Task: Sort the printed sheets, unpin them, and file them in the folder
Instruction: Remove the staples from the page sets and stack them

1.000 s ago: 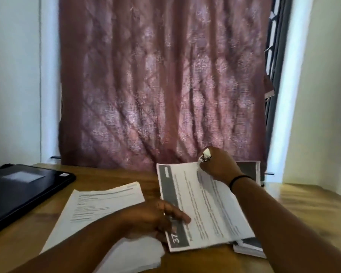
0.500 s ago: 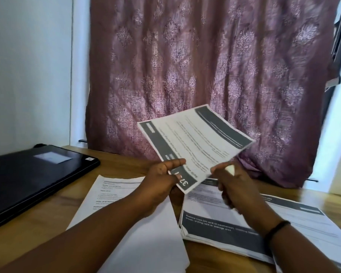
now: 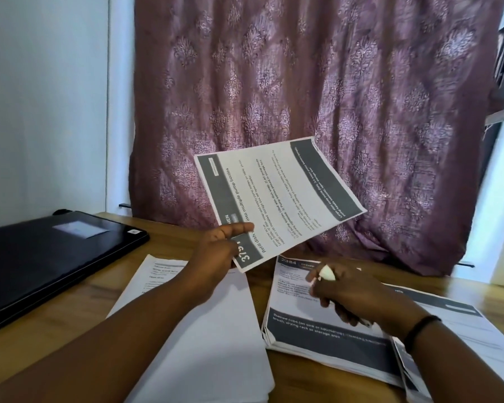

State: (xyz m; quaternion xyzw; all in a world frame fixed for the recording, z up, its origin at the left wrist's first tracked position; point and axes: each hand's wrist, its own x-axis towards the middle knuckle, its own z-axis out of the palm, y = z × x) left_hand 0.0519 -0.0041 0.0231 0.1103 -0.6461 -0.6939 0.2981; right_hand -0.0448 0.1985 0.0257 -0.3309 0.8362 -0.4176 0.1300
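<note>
I see the left hand point(image 3: 216, 251) pinching one printed sheet point(image 3: 277, 199) by its near corner, thumb on top across the dark header band and the other fingers hidden beneath the paper. That sheet is lifted clear of the counter point(image 3: 56, 341) and tilts up and away, its far edge showing against the curtain point(image 3: 317, 82). The right hand point(image 3: 344, 295) is loosely curled with something small and white point(image 3: 326, 271) caught at its fingertips; I cannot tell what that item is. This hand hovers low over the stack of printed sheets point(image 3: 317, 335), which lies flat just right of the raised sheet's held corner, and I cannot tell whether the hand touches the stack. A dark band point(image 3: 419, 330) circles the right wrist. More printed sheets point(image 3: 472, 330) spread out to the right of the stack, partly under that forearm. Left of the stack, close beside it, sits a second pile of white paper point(image 3: 216, 338) with print showing only on its far end; the left forearm crosses over it. Well left of the stack, a closed black folder-like case point(image 3: 41, 257) rests on the counter with a pale label on its cover. The wall point(image 3: 41, 97) stands behind it, beside the curtain.
</note>
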